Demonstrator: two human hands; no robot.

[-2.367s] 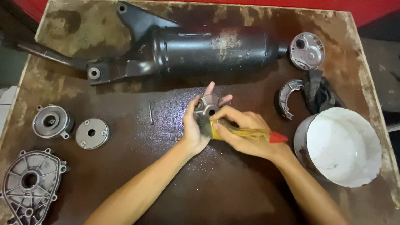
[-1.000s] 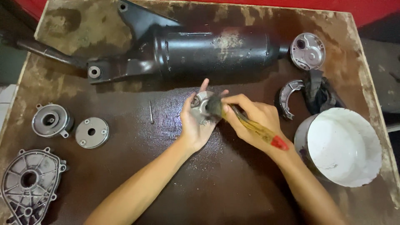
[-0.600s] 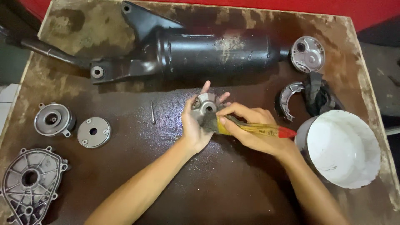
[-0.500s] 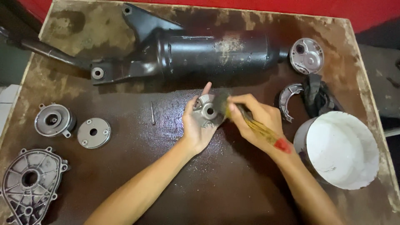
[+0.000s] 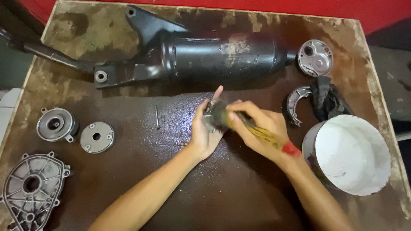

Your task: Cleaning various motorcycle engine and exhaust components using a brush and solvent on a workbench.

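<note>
My left hand (image 5: 204,134) cups a small round metal part (image 5: 210,114) over the middle of the brown table (image 5: 239,201). My right hand (image 5: 259,128) grips a paintbrush (image 5: 267,136) with a yellow handle and red end; its dark bristles press on the metal part. The brush handle slants down to the right along my wrist. Most of the part is hidden by the bristles and my fingers.
A long black motor housing (image 5: 205,55) lies across the back. A white bucket (image 5: 351,152) stands at the right, with a curved metal piece (image 5: 295,100), a dark rag (image 5: 327,102) and a round cover (image 5: 316,57) behind it. Three grey castings (image 5: 55,124) (image 5: 96,137) (image 5: 32,186) lie at the left; a thin pin (image 5: 157,117) lies nearby.
My right hand keeps stroking the brush back and forth over the part, its handle swinging between level and slanted. My left hand has stayed in place holding the part.
</note>
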